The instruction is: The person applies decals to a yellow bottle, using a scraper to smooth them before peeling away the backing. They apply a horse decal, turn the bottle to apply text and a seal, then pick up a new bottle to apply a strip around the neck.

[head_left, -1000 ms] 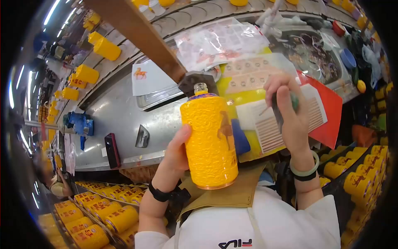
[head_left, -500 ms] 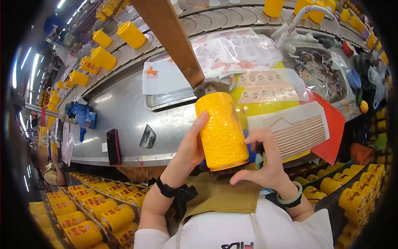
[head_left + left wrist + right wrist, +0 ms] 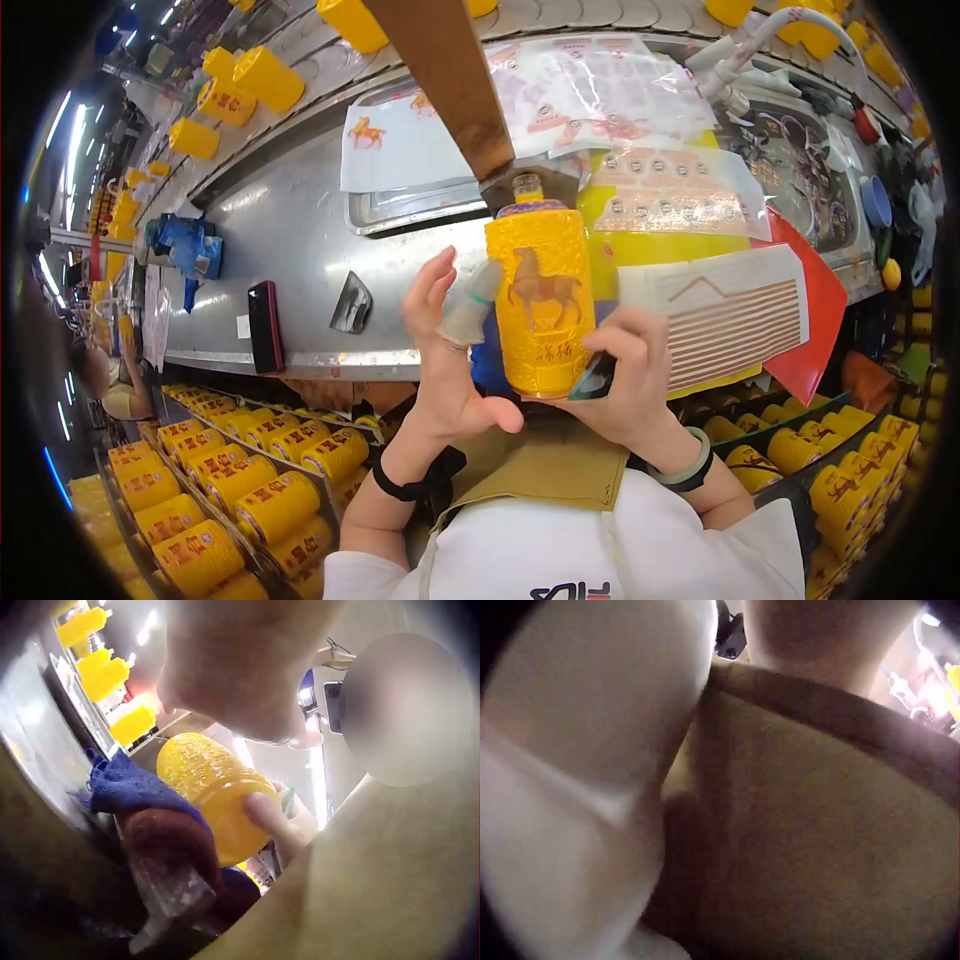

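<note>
A yellow embossed bottle [image 3: 540, 320] with a brown horse picture leans, glass neck up, against a dark bracket [image 3: 560, 180] at the end of a wooden bar [image 3: 450, 75]. My right hand [image 3: 635, 385] grips its lower right corner, the thumb at the base, which the left wrist view also shows. A dark, green-edged flat piece [image 3: 597, 378] sits in that same hand. Left of the bottle, my left hand [image 3: 445, 365] is spread, thumb apart from the fingers. One of its fingers wears a whitish wrap with a green band [image 3: 470, 310]. Blue cloth [image 3: 142, 784] lies beside the bottle.
Decal sheets [image 3: 665, 190] and a brown-striped sheet [image 3: 735, 315] lie to the right. A metal tray [image 3: 375, 222], a phone [image 3: 264, 325] and a small dark piece [image 3: 351, 303] are on the left. Crates of yellow bottles [image 3: 265, 510] stand on both sides in front.
The bottle has turned so its horse picture faces up toward me. My left hand has let go of it and moved left, while the right hand has come in and taken its base.
</note>
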A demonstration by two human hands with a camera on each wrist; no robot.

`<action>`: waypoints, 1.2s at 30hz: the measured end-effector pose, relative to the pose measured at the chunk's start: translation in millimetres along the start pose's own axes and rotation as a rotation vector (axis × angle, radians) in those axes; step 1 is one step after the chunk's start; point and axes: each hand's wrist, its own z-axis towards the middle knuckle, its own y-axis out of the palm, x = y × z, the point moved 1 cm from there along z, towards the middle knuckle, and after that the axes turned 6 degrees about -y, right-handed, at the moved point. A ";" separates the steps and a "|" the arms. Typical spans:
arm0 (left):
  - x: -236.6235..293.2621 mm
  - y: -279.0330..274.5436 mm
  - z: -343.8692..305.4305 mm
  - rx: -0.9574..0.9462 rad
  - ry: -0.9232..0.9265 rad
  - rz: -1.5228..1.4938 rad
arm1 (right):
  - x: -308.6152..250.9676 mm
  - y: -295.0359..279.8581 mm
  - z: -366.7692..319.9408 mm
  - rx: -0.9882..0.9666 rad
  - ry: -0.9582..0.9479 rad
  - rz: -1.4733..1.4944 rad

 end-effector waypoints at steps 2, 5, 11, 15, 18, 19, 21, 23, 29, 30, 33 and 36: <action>0.3 -6.0 0.8 -0.057 0.079 0.209 | -0.9 2.3 -0.9 -0.011 0.066 0.015; -5.2 -5.4 -3.9 -0.093 0.139 0.419 | 0.8 -2.9 -4.4 -0.055 0.184 0.023; -8.8 -7.3 -8.1 -0.091 0.163 0.460 | 31.6 -31.4 1.4 -0.112 0.440 0.386; 3.7 -8.0 7.1 -0.088 0.214 0.538 | 30.4 -36.1 14.4 0.052 0.683 0.562; 3.5 -5.2 13.6 -0.114 0.254 0.562 | 29.0 -30.1 14.6 0.154 0.773 0.631; 3.1 -3.8 15.3 -0.127 0.277 0.558 | 29.8 -28.6 13.8 0.187 0.760 0.612; 4.6 -1.8 15.3 -0.168 0.294 0.554 | 28.8 -30.2 14.3 0.170 0.779 0.609; 6.2 -0.7 15.8 -0.210 0.316 0.552 | 29.7 -33.3 16.0 0.158 0.795 0.606; 0.0 -2.0 9.2 -0.253 0.393 0.568 | 29.8 -37.7 28.7 0.166 0.696 0.513; -3.1 -3.0 5.3 -0.228 0.378 0.537 | 30.0 -37.1 30.1 0.122 0.688 0.516; -4.1 -5.9 -2.7 -0.182 0.316 0.496 | 26.5 -29.5 33.1 0.035 0.647 0.512; -4.2 -11.4 -11.2 -0.157 0.262 0.478 | 17.2 -18.6 36.0 0.005 0.582 0.450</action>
